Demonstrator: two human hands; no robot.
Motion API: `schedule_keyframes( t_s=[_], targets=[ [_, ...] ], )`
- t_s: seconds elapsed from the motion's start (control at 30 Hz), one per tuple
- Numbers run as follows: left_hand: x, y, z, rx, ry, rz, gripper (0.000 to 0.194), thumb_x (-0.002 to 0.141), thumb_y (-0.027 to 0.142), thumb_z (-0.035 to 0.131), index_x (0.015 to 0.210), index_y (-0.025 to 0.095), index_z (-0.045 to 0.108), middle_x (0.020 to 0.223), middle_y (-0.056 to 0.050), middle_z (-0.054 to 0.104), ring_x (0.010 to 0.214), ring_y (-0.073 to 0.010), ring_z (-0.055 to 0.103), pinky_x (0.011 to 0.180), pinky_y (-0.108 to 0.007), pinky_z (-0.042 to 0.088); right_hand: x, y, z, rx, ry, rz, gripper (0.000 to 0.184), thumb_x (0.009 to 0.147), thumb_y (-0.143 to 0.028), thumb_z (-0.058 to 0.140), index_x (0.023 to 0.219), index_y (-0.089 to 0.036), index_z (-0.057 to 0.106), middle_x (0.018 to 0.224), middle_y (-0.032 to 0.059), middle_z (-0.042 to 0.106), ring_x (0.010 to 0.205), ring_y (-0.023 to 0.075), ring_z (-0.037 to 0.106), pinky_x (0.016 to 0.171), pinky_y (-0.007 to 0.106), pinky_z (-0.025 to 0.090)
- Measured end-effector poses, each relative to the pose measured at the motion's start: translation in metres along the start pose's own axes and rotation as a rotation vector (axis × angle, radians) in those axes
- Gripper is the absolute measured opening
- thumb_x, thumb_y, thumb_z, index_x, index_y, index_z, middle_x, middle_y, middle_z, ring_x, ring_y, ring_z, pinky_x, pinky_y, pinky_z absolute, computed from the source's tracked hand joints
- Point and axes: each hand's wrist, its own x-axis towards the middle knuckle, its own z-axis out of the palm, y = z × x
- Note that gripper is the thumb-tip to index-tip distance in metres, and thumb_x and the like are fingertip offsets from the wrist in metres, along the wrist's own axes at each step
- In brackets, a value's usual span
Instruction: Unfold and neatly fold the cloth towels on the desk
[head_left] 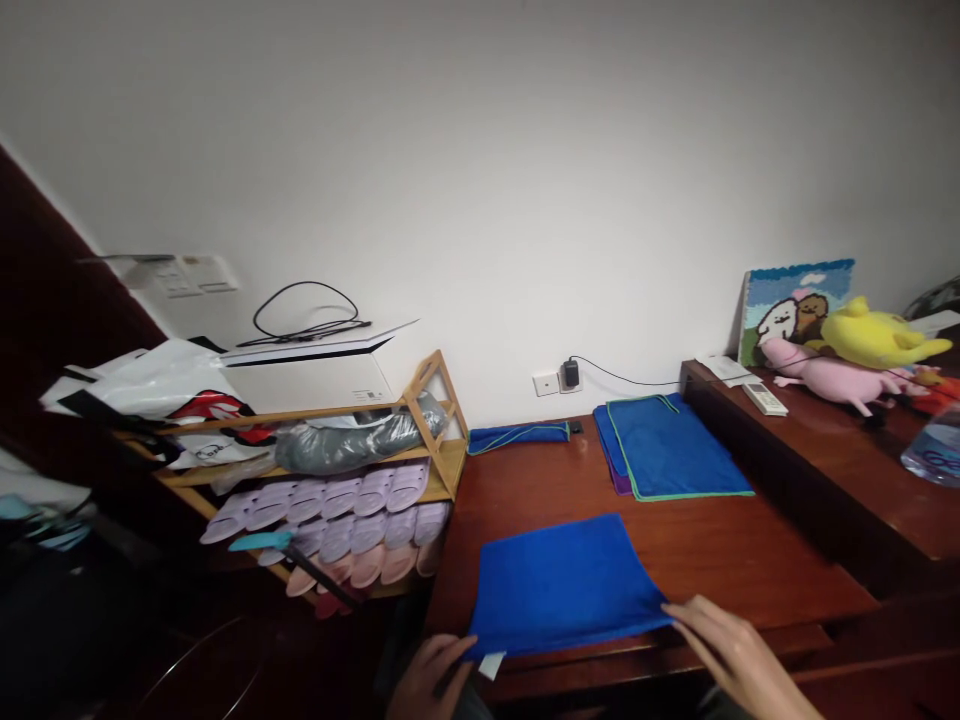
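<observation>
A bright blue cloth lies spread over the front of the brown wooden table, its near edge by the table's front. My left hand pinches the near left corner, next to a small white tag. At the near right corner, my right hand grips the cloth between thumb and fingers. Behind it on the right rests a stack of folded blue cloths with green edging. A narrow folded blue cloth sits along the wall at the back left.
On the left, a wooden rack holds lilac and pink slippers, bags and a white box. A higher brown surface at right carries plush toys, a remote and a plastic bottle. A plug sits in the wall.
</observation>
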Motion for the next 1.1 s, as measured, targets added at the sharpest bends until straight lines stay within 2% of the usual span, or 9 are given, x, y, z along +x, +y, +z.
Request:
schedule_keyframes(
  t_s=[0.13, 0.23, 0.43, 0.53, 0.63, 0.77, 0.83, 0.93, 1.1],
  targets=[
    [0.064, 0.049, -0.046, -0.169, -0.031, -0.052, 0.036, 0.090, 0.067, 0.065, 0.095, 0.036, 0.083, 0.094, -0.002, 0.083, 0.087, -0.0245, 0.078, 0.084, -0.036, 0.067, 0.026, -0.015, -0.076, 0.039, 0.118, -0.061, 0.031, 0.101, -0.035, 0.061, 0.129, -0.037, 0.075, 0.113, 0.0058, 0.080, 0.101, 0.0257, 0.078, 0.088, 0.034, 0.065],
    [0.119, 0.078, -0.055, -0.247, -0.091, -0.034, 0.034, 0.086, 0.064, 0.070, 0.091, 0.034, 0.083, 0.092, 0.000, 0.083, 0.088, -0.0240, 0.077, 0.085, -0.037, 0.065, 0.047, -0.014, -0.121, 0.063, 0.186, -0.010, 0.026, 0.099, -0.043, 0.064, 0.116, -0.033, 0.080, 0.112, 0.0082, 0.080, 0.098, 0.0261, 0.078, 0.087, 0.035, 0.065],
    [0.236, 0.118, 0.003, -0.480, -0.298, 0.021, 0.047, 0.082, 0.062, 0.076, 0.094, 0.017, 0.082, 0.091, -0.008, 0.083, 0.080, -0.0230, 0.076, 0.075, -0.034, 0.062, 0.114, 0.040, -0.168, 0.137, 0.122, 0.224, 0.044, 0.092, -0.064, 0.063, 0.106, -0.026, 0.081, 0.092, 0.0078, 0.082, 0.077, 0.0252, 0.078, 0.075, 0.036, 0.066],
    [0.295, 0.143, 0.036, -0.468, -0.219, 0.056, 0.047, 0.080, 0.061, 0.079, 0.093, 0.015, 0.082, 0.086, -0.008, 0.083, 0.073, -0.0220, 0.075, 0.068, -0.032, 0.061, 0.161, 0.075, -0.193, 0.025, 0.203, 0.262, 0.039, 0.090, -0.058, 0.064, 0.103, -0.025, 0.081, 0.095, 0.0075, 0.083, 0.087, 0.0268, 0.078, 0.084, 0.038, 0.063],
    [0.349, 0.172, 0.060, -0.440, -0.096, 0.067, 0.039, 0.089, 0.050, 0.076, 0.102, 0.014, 0.081, 0.084, -0.009, 0.082, 0.070, -0.0205, 0.074, 0.066, -0.031, 0.060, 0.209, 0.100, -0.224, -0.136, 0.393, 0.243, 0.032, 0.092, -0.047, 0.062, 0.102, -0.023, 0.080, 0.107, 0.0090, 0.082, 0.098, 0.0271, 0.075, 0.094, 0.040, 0.058],
    [0.398, 0.204, 0.087, -0.416, -0.004, 0.121, 0.031, 0.099, 0.038, 0.066, 0.117, 0.015, 0.077, 0.101, -0.010, 0.082, 0.089, -0.0211, 0.076, 0.084, -0.033, 0.060, 0.257, 0.125, -0.256, -0.241, 0.611, 0.247, 0.034, 0.093, -0.037, 0.058, 0.110, -0.017, 0.078, 0.111, 0.0128, 0.081, 0.097, 0.0252, 0.073, 0.095, 0.039, 0.055],
    [0.406, 0.213, 0.105, -0.388, 0.008, 0.152, 0.027, 0.101, 0.034, 0.064, 0.118, 0.018, 0.077, 0.113, -0.010, 0.081, 0.101, -0.0215, 0.075, 0.093, -0.034, 0.058, 0.265, 0.140, -0.257, -0.269, 0.664, 0.279, 0.035, 0.093, -0.033, 0.057, 0.113, -0.014, 0.077, 0.113, 0.0147, 0.080, 0.098, 0.0250, 0.073, 0.095, 0.038, 0.055],
    [0.395, 0.212, 0.141, -0.323, -0.054, 0.169, 0.023, 0.099, 0.027, 0.065, 0.117, 0.019, 0.078, 0.116, -0.011, 0.080, 0.102, -0.0226, 0.075, 0.096, -0.037, 0.058, 0.255, 0.162, -0.236, -0.342, 0.608, 0.459, 0.035, 0.093, -0.024, 0.051, 0.115, -0.013, 0.076, 0.115, 0.0162, 0.079, 0.103, 0.0248, 0.072, 0.096, 0.037, 0.054],
    [0.317, 0.181, 0.204, -0.190, -0.251, 0.102, 0.028, 0.091, 0.017, 0.069, 0.117, 0.019, 0.079, 0.102, -0.010, 0.084, 0.091, -0.0222, 0.079, 0.085, -0.033, 0.062, 0.193, 0.180, -0.146, -0.392, 0.473, 0.685, 0.036, 0.087, -0.015, 0.047, 0.107, -0.015, 0.077, 0.120, 0.0176, 0.077, 0.098, 0.0245, 0.074, 0.088, 0.036, 0.056]
  ],
)
